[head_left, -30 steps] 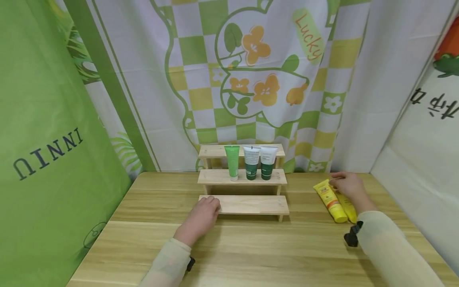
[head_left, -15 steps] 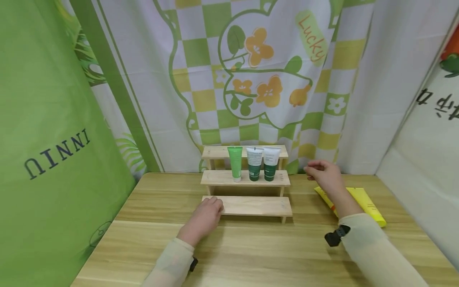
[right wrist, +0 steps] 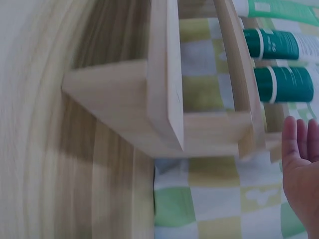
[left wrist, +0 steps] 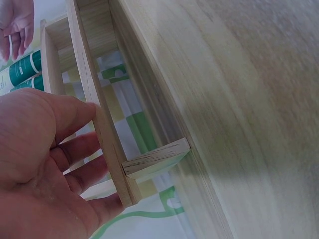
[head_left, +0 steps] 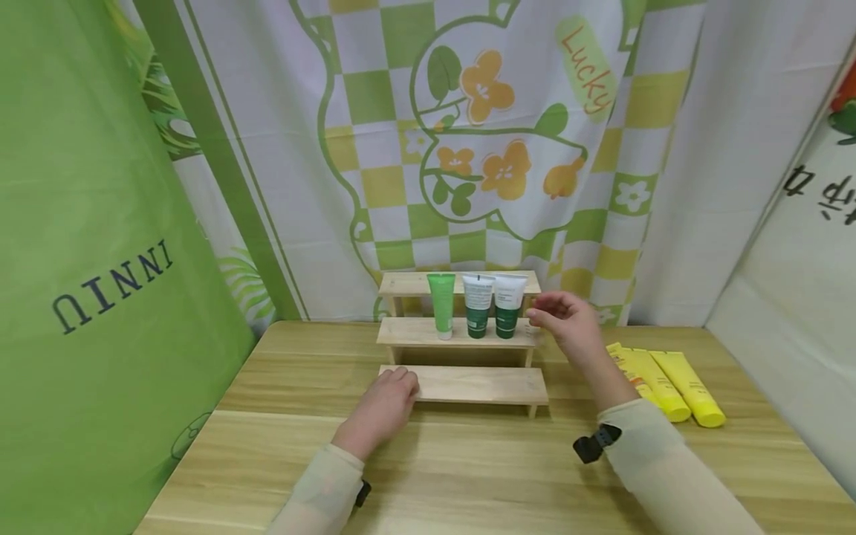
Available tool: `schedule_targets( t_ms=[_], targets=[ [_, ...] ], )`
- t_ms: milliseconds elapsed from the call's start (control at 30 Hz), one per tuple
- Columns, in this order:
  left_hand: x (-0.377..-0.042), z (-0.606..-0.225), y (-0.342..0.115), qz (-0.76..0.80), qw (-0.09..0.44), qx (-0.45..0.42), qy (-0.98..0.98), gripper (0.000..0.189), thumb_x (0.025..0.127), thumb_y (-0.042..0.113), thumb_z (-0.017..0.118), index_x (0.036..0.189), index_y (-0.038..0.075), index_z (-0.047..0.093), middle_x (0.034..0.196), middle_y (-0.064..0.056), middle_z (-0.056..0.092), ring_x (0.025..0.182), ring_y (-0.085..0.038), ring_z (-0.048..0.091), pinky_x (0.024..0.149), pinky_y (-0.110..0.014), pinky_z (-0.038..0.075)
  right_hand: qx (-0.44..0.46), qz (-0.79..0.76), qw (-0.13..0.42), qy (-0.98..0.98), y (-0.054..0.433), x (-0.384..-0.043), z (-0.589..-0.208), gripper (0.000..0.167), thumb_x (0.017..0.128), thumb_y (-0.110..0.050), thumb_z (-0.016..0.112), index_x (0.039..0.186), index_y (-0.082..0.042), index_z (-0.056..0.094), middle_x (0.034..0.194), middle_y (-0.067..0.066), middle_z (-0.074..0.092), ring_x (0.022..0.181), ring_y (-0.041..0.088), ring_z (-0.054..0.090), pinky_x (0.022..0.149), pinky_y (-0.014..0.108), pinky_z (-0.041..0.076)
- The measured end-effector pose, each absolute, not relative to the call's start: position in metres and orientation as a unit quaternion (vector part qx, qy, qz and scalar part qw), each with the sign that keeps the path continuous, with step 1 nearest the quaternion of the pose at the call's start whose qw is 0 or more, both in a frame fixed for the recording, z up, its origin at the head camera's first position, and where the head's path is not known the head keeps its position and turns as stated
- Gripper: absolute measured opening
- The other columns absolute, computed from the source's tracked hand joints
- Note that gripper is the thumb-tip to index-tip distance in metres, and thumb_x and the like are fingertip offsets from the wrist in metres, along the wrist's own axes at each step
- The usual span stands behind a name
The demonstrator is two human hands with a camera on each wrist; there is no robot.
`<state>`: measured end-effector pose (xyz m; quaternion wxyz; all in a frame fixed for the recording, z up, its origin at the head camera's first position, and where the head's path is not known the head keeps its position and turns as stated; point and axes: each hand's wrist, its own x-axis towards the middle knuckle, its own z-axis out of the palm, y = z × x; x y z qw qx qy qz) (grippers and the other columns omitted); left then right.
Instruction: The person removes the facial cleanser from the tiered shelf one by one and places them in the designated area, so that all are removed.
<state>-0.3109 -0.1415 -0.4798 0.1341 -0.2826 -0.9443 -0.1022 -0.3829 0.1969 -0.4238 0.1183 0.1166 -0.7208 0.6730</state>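
Observation:
A three-step wooden stand is at the back of the table. Its left end is in the grip of my left hand; in the left wrist view the thumb lies on the bottom step's edge, with the fingers around its end. On the middle step a light green tube and two white-and-dark-green tubes stand upright on their caps. Close to the right of the rightmost green tube is my right hand. Its fingers are extended, holding nothing, as the right wrist view also shows.
Three yellow tubes lie side by side on the wooden table, right of the stand and partly behind the right forearm. A patterned curtain hangs directly behind the table. Green and white cloths close the sides.
My right hand has left the yellow tubes and moved leftward to beside the right end of the stand. The yellow tubes show more fully now. My left hand has stayed on the stand.

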Motion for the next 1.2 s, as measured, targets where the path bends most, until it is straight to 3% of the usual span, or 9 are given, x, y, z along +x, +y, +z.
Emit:
schedule_targets(
  t_ms=[133, 367, 867, 1200],
  targets=[
    [-0.311, -0.480, -0.142, -0.099, 0.129, -0.282, -0.946, 0.011, 0.089, 0.004, 0.066, 0.089, 0.011, 0.058, 0.084, 0.003, 0.049, 0.078, -0.017, 0.048, 0.074, -0.032, 0.045, 0.120, 0.688, 0.124, -0.705, 0.186, -0.383, -0.426, 0.043, 0.085, -0.011, 0.077, 0.117, 0.010, 0.056, 0.105, 0.004, 0.064, 0.094, 0.012, 0.061, 0.078, 0.020, 0.052],
    [-0.312, -0.481, -0.142, -0.095, 0.128, -0.282, -0.946, 0.012, 0.088, 0.004, 0.067, 0.088, 0.011, 0.057, 0.084, 0.004, 0.048, 0.077, -0.016, 0.047, 0.074, -0.031, 0.045, 0.118, 0.697, 0.133, -0.695, 0.174, -0.383, -0.426, 0.044, 0.086, -0.009, 0.076, 0.119, 0.010, 0.055, 0.104, 0.006, 0.062, 0.095, 0.012, 0.059, 0.078, 0.019, 0.051],
    [-0.309, -0.477, -0.141, -0.102, 0.157, -0.297, -0.937, 0.016, 0.087, 0.001, 0.068, 0.085, 0.011, 0.055, 0.081, 0.003, 0.047, 0.074, -0.017, 0.047, 0.071, -0.032, 0.044, 0.083, 0.720, 0.163, -0.669, 0.159, -0.389, -0.430, 0.040, 0.084, 0.000, 0.075, 0.115, 0.012, 0.054, 0.096, -0.002, 0.062, 0.091, 0.012, 0.058, 0.079, 0.020, 0.048],
    [-0.310, -0.479, -0.140, -0.100, 0.143, -0.290, -0.941, 0.013, 0.089, 0.003, 0.066, 0.087, 0.011, 0.056, 0.083, 0.003, 0.049, 0.076, -0.017, 0.047, 0.073, -0.032, 0.044, 0.077, 0.715, 0.176, -0.672, 0.153, -0.392, -0.429, 0.038, 0.082, -0.006, 0.080, 0.109, 0.009, 0.058, 0.094, 0.004, 0.061, 0.088, 0.016, 0.057, 0.076, 0.022, 0.048]
  ],
)
